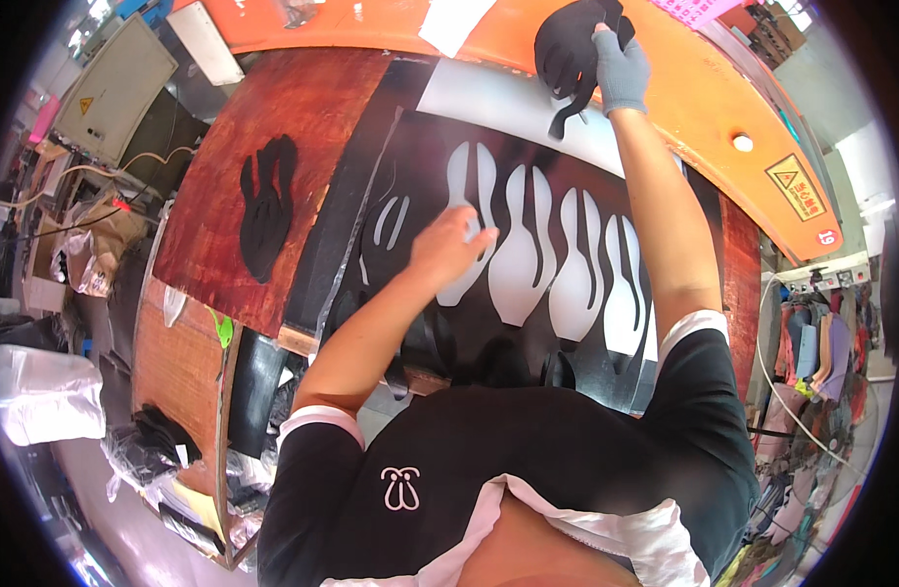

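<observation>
A black sheet [425,147] lies in front of me, with several shoe-upper-shaped openings through which a white surface [520,279] shows. My left hand [451,245], bare, is over the leftmost large opening, thumb and fingers apart, with nothing seen in it. Farther off at the upper right, my right hand [622,70] wears a grey glove and is closed on black cut pieces [567,49]. They hang in front of the orange machine, one strip drooping below. Part of their edge is hidden behind the glove.
More black cut pieces [267,210] lie stacked on the red-brown board [322,108] at left. The orange machine [704,108] spans the far side, with a white knob [742,143]. A wooden cabinet [180,362] stands at lower left, and a rack of coloured items [811,342] at right.
</observation>
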The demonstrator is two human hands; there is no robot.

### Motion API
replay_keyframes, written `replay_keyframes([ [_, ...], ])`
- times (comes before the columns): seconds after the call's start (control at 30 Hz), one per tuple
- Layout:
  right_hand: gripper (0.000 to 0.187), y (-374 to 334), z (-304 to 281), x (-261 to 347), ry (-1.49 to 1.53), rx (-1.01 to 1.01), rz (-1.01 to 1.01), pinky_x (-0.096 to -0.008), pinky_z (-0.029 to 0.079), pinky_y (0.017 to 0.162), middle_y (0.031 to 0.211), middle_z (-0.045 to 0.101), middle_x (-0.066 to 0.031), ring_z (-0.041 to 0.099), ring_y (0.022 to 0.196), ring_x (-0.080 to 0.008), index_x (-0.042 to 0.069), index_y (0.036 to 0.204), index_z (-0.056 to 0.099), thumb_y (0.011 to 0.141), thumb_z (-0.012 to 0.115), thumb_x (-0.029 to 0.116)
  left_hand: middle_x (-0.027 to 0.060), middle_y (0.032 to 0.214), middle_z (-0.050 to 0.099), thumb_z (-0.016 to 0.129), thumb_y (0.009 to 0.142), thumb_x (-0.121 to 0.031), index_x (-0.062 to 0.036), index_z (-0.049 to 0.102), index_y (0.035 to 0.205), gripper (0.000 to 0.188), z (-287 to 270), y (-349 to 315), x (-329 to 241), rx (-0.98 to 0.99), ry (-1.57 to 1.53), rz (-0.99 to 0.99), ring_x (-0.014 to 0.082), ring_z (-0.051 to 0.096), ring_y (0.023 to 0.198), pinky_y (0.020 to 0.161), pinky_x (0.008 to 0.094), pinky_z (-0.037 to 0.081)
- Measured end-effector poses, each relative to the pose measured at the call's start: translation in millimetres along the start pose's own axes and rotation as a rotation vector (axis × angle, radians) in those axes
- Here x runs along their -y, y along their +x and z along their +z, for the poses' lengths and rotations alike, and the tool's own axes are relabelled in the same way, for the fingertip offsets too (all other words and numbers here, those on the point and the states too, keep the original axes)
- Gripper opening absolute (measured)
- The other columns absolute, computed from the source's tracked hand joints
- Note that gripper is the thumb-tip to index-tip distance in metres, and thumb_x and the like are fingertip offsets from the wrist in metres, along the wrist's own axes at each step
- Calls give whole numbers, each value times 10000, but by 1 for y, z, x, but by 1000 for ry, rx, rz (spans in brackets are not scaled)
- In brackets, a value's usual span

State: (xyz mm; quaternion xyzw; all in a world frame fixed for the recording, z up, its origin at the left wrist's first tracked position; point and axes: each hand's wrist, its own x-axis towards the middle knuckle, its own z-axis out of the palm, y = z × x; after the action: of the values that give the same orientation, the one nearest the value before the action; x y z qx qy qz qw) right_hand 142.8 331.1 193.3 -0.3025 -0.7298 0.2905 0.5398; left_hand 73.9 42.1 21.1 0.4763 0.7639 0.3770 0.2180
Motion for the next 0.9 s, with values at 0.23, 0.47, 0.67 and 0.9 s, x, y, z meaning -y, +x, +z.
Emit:
replay_keyframes([
  [0.23,310,5,24,26,289,-20,47,-312,463,773,931,624,-31,553,854,-141,4,1071,638,870,587,235,148,962,637,731,753,-313,1,542,1123,521,-85,-47,104,-255,-116,-550,253,623,894,792,351,479],
  [0.47,221,-118,46,70,349,348,59,-386,477,604,715,620,-90,624,732,-235,68,769,648,812,594,278,0,734,592,742,730,-165,-53,607,816,195,-74,-43,112,-34,-596,-349,100,546,694,620,270,437],
  [0.67,256,-268,78,31,-373,1061,-683,-420,496,613,716,603,-71,606,674,-273,115,784,615,722,637,362,235,973,639,750,694,-280,-18,518,1078,519,-83,-34,122,-29,73,-318,412,594,997,834,450,462],
  [0.9,489,-291,75,3,-353,816,-727,-379,450,738,973,581,-84,564,896,-258,93,1036,547,637,717,319,146,792,659,680,749,-139,46,588,868,239,-78,-21,120,-233,-191,-266,198,620,729,677,339,475],
])
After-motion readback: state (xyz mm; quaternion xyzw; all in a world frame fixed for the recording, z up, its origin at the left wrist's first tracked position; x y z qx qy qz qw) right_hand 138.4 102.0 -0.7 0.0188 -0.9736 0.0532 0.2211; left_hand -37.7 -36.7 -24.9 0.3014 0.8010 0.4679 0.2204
